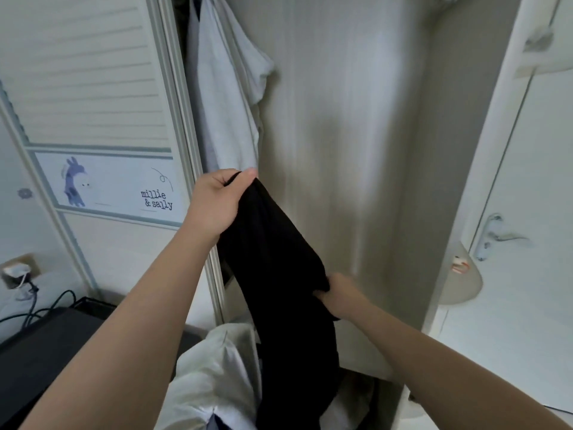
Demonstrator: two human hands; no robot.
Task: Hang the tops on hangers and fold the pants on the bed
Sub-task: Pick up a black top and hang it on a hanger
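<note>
A black garment (279,274) is held up before the open wardrobe (341,119), gripped at its top by the left hand (217,200) and pinched lower down by the right hand (341,294).

A slatted wardrobe door (86,72) fills the view from 9 to 11 o'clock. Below its slats is a pale panel (108,184) with a blue long-necked animal and the words "millie & sally". The wardrobe's grey back wall (341,119) stands at 12 o'clock. At 3 o'clock is a white door (527,181) with a lever handle (496,235), and a rounded corner shelf (462,274) sits just left of the handle. At 8 o'clock a wall socket (18,270) feeds dark cables (46,305) running down to a black surface (46,342).
</note>
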